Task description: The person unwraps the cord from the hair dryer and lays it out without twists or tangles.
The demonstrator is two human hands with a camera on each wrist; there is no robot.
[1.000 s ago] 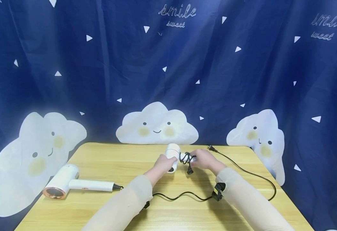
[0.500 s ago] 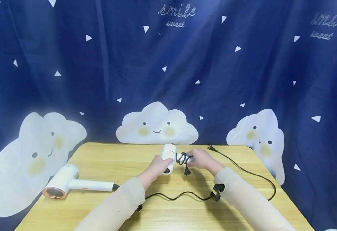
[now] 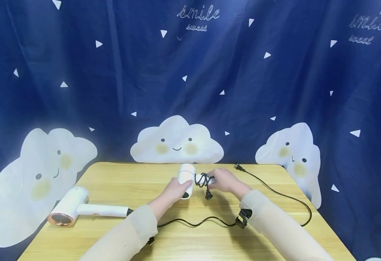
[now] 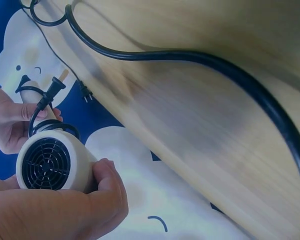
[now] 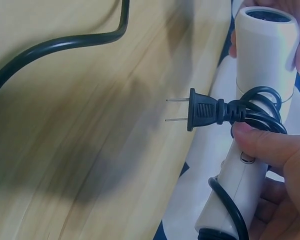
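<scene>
A small white hair dryer (image 3: 186,172) is held in both hands above the far middle of the table. My left hand (image 3: 176,189) grips its barrel; in the left wrist view the fingers curl round the side by the round black grille (image 4: 46,164). My right hand (image 3: 225,180) grips the handle (image 5: 235,187), with the thumb by the coiled cord. The black power cord (image 5: 262,117) is wound round the handle near the barrel. Its two-pin plug (image 5: 204,110) sticks out sideways, prongs bare.
A larger white hair dryer (image 3: 103,209) with a copper-coloured ring lies at the left of the wooden table (image 3: 138,172). Its black cord (image 3: 207,219) runs under the forearms to the right, where another plug (image 3: 239,167) lies near the back edge. A blue curtain (image 3: 190,98) hangs behind.
Both hands have shifted a little to the left, carrying the small hair dryer and its wound cord. The larger hair dryer stays where it was.
</scene>
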